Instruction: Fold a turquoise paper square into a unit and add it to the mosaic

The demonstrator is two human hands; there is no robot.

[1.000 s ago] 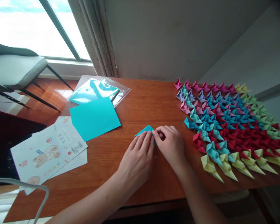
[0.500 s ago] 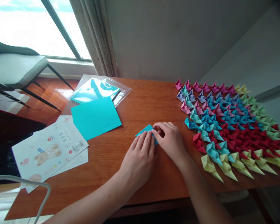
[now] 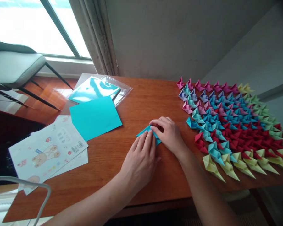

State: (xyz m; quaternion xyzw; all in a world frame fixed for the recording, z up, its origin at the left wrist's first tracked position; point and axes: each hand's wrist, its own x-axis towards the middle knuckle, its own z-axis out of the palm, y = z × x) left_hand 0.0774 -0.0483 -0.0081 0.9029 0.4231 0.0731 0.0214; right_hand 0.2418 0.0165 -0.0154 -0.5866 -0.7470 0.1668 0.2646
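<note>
Turquoise folded paper [image 3: 145, 131] lies on the wooden worktop [image 3: 132, 110]; the left hand [image 3: 141, 157] presses it flat, fingers together; the right hand [image 3: 168, 134] seemingly pinches its edge.

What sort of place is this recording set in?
Probably a room at home, set up for paper folding: a wooden table beside a curtained window, a chair, and rows of folded paper pieces.
</note>
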